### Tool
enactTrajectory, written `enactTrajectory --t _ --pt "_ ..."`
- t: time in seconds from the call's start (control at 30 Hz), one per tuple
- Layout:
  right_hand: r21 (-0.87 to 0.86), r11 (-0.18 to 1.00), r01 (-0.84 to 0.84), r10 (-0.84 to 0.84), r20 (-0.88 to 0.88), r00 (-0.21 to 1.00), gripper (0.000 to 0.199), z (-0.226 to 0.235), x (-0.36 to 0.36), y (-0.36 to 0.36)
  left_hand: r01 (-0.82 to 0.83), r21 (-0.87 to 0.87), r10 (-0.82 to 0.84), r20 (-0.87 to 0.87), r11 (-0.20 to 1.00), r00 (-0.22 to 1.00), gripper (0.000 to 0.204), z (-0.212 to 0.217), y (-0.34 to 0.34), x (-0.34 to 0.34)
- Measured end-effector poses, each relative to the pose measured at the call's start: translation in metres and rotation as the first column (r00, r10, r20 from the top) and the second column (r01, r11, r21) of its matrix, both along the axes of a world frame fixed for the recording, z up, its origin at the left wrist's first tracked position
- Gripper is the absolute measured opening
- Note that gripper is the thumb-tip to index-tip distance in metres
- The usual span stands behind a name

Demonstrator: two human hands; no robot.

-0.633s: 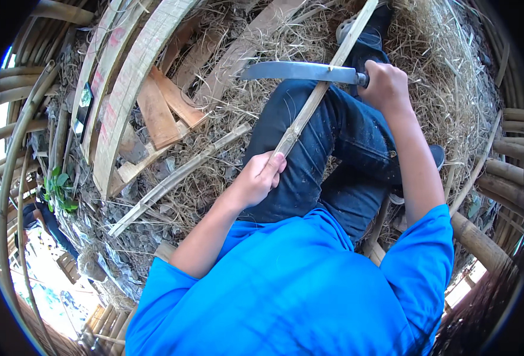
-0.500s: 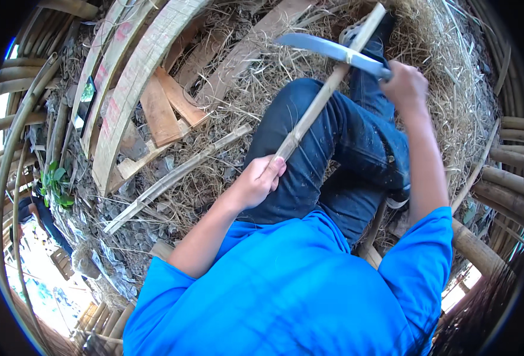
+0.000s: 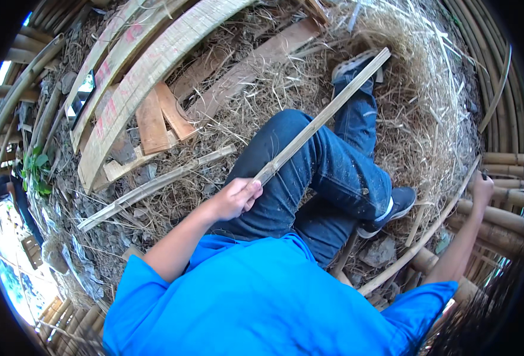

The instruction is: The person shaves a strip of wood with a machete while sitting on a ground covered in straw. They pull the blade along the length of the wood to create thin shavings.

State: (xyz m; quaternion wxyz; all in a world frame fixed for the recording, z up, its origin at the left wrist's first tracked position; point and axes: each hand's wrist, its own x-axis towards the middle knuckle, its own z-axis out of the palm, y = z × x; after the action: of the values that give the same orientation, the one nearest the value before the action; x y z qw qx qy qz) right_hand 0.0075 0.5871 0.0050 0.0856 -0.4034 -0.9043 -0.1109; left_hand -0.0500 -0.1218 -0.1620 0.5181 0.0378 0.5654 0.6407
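My left hand [image 3: 238, 199] is closed round the near end of a long split bamboo strip [image 3: 318, 121]. The strip slants up and away to the right, across my raised knee, its far end by my shoe. Out at the far right, beside the bamboo wall, my right hand [image 3: 483, 187] is closed in a fist. A dark stub of the large curved knife's handle [image 3: 484, 175] pokes out of that fist; the blade cannot be seen.
Curved pale planks [image 3: 149, 77] with red marks lean at the upper left, near short brown wood offcuts [image 3: 152, 121]. Another split strip [image 3: 155, 187] lies on the ground left of my leg. Straw and shavings [image 3: 416, 118] cover the ground. Bamboo poles [image 3: 499, 219] stand along the right.
My right hand has swung away from the strip, out to the right and nearer, and the knife's blade has gone from sight. My left hand has shifted slightly left with the strip.
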Motion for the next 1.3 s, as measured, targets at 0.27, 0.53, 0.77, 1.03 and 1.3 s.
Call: enactTrajectory --t 0.27,0.53,0.77,1.03,1.3 --pt "-0.575 0.749 -0.329 0.238 -0.230 0.944 0.026 -0.102 -0.033 -0.320 -0.061 -0.109 0.052 -0.083 0.992 0.995 0.042 0.016 0.010 0.007" --pt "-0.496 0.546 -0.676 0.575 -0.365 0.732 0.019 -0.113 -0.058 -0.460 -0.219 -0.334 -0.012 -0.570 0.917 0.821 0.036 0.031 0.030 0.030" --pt "-0.467 0.560 -0.684 0.720 -0.133 0.681 0.024 -0.108 -0.059 -0.455 -0.279 -0.447 -0.099 -0.656 0.850 0.748 0.032 0.044 0.038 0.035" --pt "-0.507 0.544 -0.669 0.760 -0.040 0.649 0.022 -0.103 -0.057 -0.464 -0.312 -0.501 -0.160 -0.695 0.808 0.701 0.026 0.033 0.041 0.037" --pt "-0.585 0.565 -0.582 0.732 0.029 0.681 0.020 -0.098 -0.057 -0.468 -0.316 -0.498 -0.153 -0.694 0.808 0.703 0.025 0.031 0.040 0.037"
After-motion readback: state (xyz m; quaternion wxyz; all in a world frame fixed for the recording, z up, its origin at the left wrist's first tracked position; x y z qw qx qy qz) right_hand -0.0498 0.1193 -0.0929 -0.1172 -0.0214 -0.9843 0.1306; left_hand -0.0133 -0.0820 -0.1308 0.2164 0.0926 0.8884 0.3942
